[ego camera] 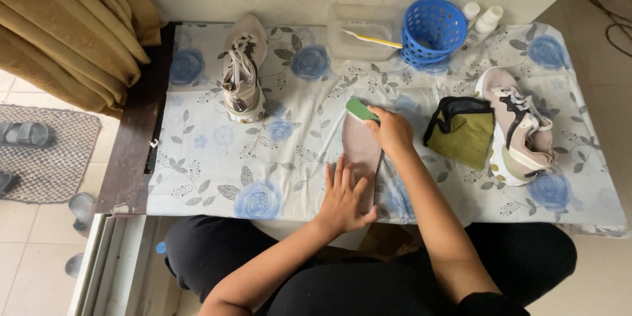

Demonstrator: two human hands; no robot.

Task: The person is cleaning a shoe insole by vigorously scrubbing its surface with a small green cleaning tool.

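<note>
floral table [210,158], left hand [342,199] pinning insole [361,148], right hand [393,131] probably brushing

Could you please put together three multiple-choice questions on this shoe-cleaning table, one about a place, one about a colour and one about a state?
1. Where does the blue basket stand?
A. at the table's far edge by the wall
B. on the floor mat
C. on the person's lap

2. What colour is the brush in the right hand?
A. red
B. green
C. black

3. How does the left hand meet the insole?
A. lifts it in the air
B. lies flat, pressing it to the cloth
C. stays off it

Answers:
1 A, it sits by the clear tub.
2 B, its green end shows above the fingers.
3 B, the fingers lie spread on the insole's near end.
</note>
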